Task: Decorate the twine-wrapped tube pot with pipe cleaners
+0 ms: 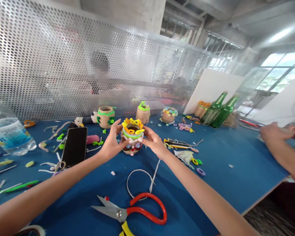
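Observation:
A small twine-wrapped jar (132, 136), trimmed with yellow and green loops on its rim and pink and white pieces lower down, is held above the blue table (223, 183). My left hand (111, 142) cups its left side with fingers curled round it. My right hand (153, 141) grips its right side, fingertips pressed on the pale pieces at the front.
Red-handled scissors (135, 211) and a white cord loop (140, 183) lie near me. A black phone (75, 146), a water bottle (11, 136), three other decorated jars (105, 116), two green bottles (217, 109) and scraps are spread around. Another person's hands (275, 132) work at the right.

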Demonstrator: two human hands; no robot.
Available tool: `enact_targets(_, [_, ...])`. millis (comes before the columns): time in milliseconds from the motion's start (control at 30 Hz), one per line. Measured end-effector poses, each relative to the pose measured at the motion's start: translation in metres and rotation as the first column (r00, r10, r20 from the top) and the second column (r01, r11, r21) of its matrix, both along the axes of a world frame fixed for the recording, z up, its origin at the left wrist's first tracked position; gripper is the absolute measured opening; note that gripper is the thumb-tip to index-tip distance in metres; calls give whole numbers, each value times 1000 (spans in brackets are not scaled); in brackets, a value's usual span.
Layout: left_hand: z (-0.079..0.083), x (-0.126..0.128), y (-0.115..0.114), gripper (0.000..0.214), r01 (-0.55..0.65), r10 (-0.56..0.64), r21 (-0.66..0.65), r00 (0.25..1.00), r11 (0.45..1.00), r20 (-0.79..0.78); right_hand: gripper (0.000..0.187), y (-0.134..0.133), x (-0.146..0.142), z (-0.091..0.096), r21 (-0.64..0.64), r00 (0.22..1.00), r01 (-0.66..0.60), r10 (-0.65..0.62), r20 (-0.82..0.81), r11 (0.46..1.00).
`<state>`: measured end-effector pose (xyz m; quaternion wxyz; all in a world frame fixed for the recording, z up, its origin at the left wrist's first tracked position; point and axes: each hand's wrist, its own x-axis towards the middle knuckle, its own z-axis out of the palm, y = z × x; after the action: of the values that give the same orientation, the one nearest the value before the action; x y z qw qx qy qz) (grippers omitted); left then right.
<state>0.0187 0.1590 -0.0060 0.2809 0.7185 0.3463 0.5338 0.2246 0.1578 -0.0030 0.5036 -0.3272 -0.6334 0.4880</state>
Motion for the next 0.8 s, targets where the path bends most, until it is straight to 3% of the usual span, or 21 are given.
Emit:
enact_targets(167, [5,0,-2,80,12,-12,3,996,1000,-83,58,-1,5,9,-38,999,-35,37,33,999])
enact_targets(433, [14,4,-7,73,-10,12,11,994,1000,-107,55,3,3,11,11,985,64,-65,163,998])
enact_targets(800, [13,12,-12,72,-69,75,55,990,996,-118,56,-7,-7,6,-65,995,96,-93,45,993])
